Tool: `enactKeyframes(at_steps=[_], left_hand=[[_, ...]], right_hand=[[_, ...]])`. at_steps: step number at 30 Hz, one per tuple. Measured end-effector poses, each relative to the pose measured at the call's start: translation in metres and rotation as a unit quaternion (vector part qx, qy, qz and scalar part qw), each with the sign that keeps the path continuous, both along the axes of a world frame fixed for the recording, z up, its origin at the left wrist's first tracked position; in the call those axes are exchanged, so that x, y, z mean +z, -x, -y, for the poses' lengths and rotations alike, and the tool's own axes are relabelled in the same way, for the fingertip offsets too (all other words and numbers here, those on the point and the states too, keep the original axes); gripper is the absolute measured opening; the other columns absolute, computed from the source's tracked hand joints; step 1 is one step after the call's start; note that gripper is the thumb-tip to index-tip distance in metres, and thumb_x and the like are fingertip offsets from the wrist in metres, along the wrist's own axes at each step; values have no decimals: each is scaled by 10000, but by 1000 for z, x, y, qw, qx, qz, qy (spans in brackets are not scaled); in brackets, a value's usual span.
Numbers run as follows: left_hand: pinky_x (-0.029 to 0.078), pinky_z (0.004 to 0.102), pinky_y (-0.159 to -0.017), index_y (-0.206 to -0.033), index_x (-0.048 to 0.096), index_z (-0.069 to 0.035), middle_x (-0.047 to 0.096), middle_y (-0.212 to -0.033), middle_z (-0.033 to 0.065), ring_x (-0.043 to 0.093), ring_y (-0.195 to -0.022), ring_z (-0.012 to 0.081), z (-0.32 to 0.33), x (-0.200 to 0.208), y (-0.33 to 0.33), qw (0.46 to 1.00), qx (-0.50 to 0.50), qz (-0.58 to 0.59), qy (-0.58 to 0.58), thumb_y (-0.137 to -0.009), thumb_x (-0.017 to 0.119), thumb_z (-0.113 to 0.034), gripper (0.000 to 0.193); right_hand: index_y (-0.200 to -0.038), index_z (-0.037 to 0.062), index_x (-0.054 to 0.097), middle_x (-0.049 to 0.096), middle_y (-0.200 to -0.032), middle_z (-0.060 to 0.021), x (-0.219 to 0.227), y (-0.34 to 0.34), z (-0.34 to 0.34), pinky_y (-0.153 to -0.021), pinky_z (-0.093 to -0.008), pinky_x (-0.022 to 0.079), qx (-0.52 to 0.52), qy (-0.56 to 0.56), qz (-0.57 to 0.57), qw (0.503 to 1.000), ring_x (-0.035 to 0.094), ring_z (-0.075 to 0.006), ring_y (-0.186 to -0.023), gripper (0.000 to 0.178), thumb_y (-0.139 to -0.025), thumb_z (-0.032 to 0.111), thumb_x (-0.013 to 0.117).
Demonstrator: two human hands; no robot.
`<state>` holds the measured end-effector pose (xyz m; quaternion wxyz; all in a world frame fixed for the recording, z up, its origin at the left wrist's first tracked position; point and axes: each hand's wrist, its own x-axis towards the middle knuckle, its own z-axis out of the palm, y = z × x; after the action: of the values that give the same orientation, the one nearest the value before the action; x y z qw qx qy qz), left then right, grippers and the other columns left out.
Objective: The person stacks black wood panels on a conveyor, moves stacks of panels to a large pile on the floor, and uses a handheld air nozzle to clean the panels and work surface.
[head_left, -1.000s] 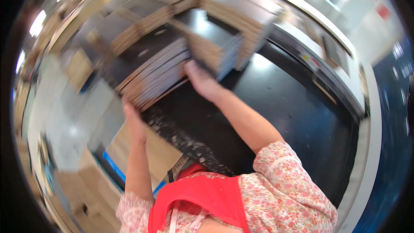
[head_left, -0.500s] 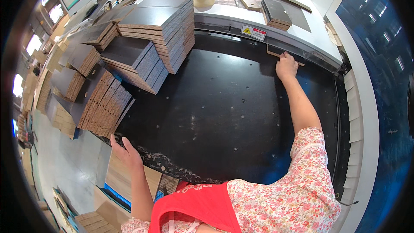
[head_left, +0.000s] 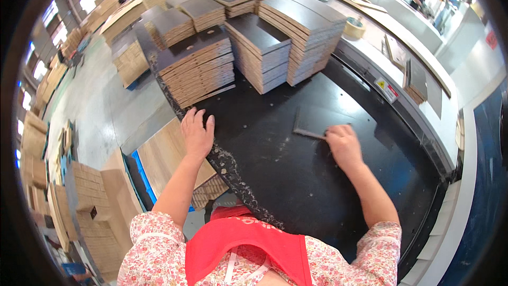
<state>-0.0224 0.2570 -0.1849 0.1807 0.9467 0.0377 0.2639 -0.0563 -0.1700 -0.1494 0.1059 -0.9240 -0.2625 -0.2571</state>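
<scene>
Wide black worktable (head_left: 264, 159), glossy and scuffed, fills the middle; its near-left edge is worn and speckled pale. Long white ledge (head_left: 444, 122) bounds it on the far right. Three stacks of dark-faced particleboard panels at the table's far left: tallest stack (head_left: 304, 42) next to the ledge, middle stack (head_left: 259, 63) just left of it, low near-left stack (head_left: 198, 74) by the worn edge, dark round spots on its top and one pale strip askew at its foot. Below that edge, a flat wood-grain board (head_left: 169, 148), brown. Left hand (head_left: 197, 135): fingers loosely spread, holding nothing, beside the low stack's near corner; cannot tell whether it touches the tabletop. Right hand (head_left: 345, 145): blurred, fingers closed on the near-right part of a small thin dark panel (head_left: 312, 124), pale-edged; thumb placement unclear. Panel lies mid-table, right of the stacks and well apart from them; whether flat or slightly lifted, cannot tell. Change: half a second ago right hand and panel were against the ledge; now both are out over the middle. I read this as the panel in transit, nearer the stacks, not yet set with any. Left hand remains by the low stack, free. Smallest noted: pale yellow tape roll (head_left: 354, 27) on the ledge.
</scene>
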Motion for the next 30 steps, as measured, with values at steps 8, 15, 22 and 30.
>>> enactKeyframes(at_steps=[8,15,22,30], left_hand=[[286,446,-1112,-1229,590,-57,497,-1362,177,401,-1312,345,14,11,3,1000,15,-15,-8,-930,585,-345,415],[294,458,-1104,-1200,595,-53,503,-1350,181,409,-1302,354,11,15,7,1000,10,15,-13,-888,648,-319,414],[306,462,-1085,-1181,598,-41,514,-1324,191,424,-1281,367,9,16,9,999,0,43,5,-839,702,-299,441],[313,476,-1076,-1185,602,-48,522,-1309,187,434,-1266,364,10,14,7,999,-6,44,12,-799,726,-309,482]], right_hand=[[-1049,33,639,534,-1224,-125,46,-45,-114,-878,-406,483,88,-11,-33,995,561,-303,-1053,358,-758,215,739],[-1135,43,638,582,-1245,-154,141,-140,-187,-933,-437,458,-144,41,59,987,554,-296,-1142,549,-789,463,710],[-1025,43,700,699,-1061,-156,189,-166,-201,-870,-421,532,-171,113,-168,964,651,-316,-1031,486,-833,488,669],[-1048,117,614,694,-934,-115,208,-161,-174,-767,-405,575,-127,195,104,967,684,-291,-917,160,-928,127,507]])
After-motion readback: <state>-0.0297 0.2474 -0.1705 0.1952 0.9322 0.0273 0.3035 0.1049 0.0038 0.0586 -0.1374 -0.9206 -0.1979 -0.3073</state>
